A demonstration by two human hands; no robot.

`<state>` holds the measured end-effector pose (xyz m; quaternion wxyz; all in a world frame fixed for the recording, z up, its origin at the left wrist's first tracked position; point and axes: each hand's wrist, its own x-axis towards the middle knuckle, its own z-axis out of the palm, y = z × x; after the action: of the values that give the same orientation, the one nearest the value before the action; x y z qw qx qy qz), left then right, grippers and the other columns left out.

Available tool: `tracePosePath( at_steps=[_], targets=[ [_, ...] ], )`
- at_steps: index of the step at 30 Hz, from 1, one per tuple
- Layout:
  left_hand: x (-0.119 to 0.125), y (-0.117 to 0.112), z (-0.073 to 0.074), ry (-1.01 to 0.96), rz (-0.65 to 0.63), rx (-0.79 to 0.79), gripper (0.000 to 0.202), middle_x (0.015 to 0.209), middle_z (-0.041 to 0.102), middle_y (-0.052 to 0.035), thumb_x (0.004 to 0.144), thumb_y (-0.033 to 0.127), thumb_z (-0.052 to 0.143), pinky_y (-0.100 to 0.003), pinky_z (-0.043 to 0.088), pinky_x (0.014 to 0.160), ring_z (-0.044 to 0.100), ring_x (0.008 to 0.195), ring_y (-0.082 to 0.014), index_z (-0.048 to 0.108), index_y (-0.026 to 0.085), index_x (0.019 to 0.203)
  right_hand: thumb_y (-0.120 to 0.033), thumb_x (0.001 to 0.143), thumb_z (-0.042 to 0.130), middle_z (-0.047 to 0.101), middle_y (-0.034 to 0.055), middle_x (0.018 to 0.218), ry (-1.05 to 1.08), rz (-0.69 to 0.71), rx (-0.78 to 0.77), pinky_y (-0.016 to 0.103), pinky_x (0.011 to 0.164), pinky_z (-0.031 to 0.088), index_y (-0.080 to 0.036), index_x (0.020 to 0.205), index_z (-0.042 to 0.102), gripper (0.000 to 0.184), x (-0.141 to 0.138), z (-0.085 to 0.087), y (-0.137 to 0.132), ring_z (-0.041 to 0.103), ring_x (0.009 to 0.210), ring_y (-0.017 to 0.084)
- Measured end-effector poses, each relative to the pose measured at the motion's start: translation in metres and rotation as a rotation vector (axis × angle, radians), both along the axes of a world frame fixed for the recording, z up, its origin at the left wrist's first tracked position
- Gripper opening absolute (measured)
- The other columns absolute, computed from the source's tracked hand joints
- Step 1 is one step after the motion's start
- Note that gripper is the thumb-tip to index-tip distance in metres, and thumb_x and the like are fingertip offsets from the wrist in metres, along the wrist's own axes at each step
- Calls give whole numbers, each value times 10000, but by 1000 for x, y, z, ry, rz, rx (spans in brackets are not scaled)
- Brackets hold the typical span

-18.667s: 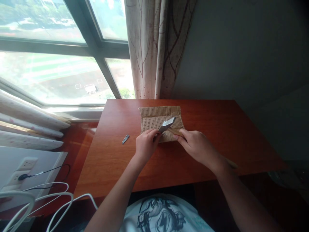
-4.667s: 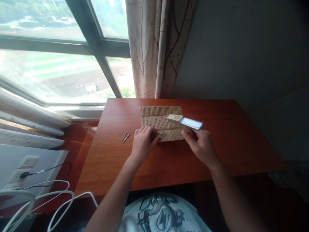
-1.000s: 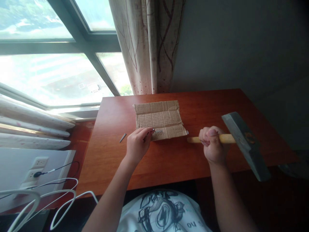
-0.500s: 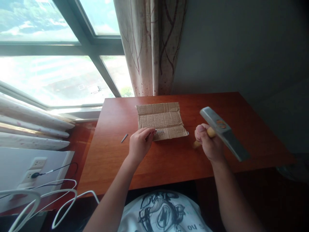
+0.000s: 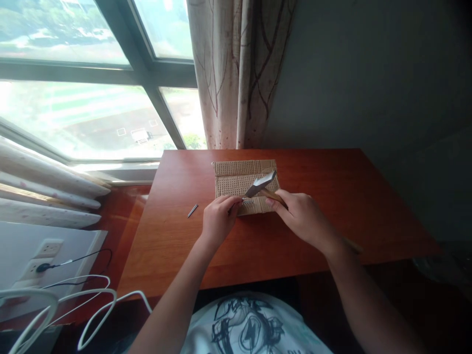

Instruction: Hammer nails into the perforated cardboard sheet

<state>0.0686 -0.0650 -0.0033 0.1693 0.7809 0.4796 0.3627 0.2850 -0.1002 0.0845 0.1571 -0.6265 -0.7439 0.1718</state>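
With my right hand (image 5: 302, 214) I grip the wooden handle of a hammer (image 5: 260, 184). Its grey metal head is tilted over the cardboard, with the lower end close to my left fingertips; whether they touch cannot be told. My left hand (image 5: 220, 214) is closed in a pinch at the left side of the cardboard's near strip, and what the fingers hold is too small to make out. The creased cardboard piece (image 5: 232, 185) lies flat, covered in rows of small holes, with shiny dark spots near my fingertips. Slim metal rods (image 5: 192, 211) lie on the table to the left.
The reddish-brown wooden table (image 5: 164, 246) stands by a window and a patterned curtain (image 5: 224, 73). White cables (image 5: 106, 295) loop at the lower left near a wall socket (image 5: 49, 248). A dark wall (image 5: 350, 83) rises behind the table.
My right hand has swung the hammer left and inward, from out to the right to over the cardboard beside my left fingertips. The left hand keeps its pinch at the cardboard.
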Motion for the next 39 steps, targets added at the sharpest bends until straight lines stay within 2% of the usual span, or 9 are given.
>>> tracePosePath(
  at_steps=[6,13,19,26,33,39],
  targets=[
    [-1,1,-2,-25,2,-7,159,904,754,-39,923,195,560,-267,504,690,678,777,-167,718,212,922,-474,1002,407,577,-2,614,-41,11,28,286,559,254,-225,763,484,353,-16,18,2,525,557,153],
    [-1,1,-4,9,2,-10,162,865,746,-46,920,199,553,-267,487,664,664,748,-169,711,205,886,-503,1008,370,638,32,671,-150,7,-37,292,567,260,-224,777,513,390,-22,6,4,586,610,183],
    [-1,1,-2,-16,0,-8,140,885,750,-40,917,205,567,-264,492,668,666,746,-163,706,215,908,-490,1003,401,639,22,665,-146,3,-12,291,565,255,-226,783,520,363,-20,11,2,588,607,181],
    [-2,2,-3,16,-7,-20,141,855,739,-48,908,186,566,-266,483,667,664,762,-173,704,204,887,-448,1009,407,665,32,706,-147,3,-47,290,573,264,-226,800,535,331,-22,3,1,612,628,184],
    [-1,1,-3,-8,1,-12,132,889,749,-38,912,199,572,-263,492,670,671,757,-166,702,218,910,-480,1011,389,657,25,679,-117,-7,5,296,562,248,-225,783,495,358,-20,6,-2,615,625,188],
    [-1,2,-3,6,-16,-39,139,878,740,-51,901,174,572,-265,486,685,665,781,-175,706,203,877,-473,1012,388,679,42,711,-194,1,-47,301,561,227,-225,800,514,350,-24,0,-2,635,648,199]
  ],
)
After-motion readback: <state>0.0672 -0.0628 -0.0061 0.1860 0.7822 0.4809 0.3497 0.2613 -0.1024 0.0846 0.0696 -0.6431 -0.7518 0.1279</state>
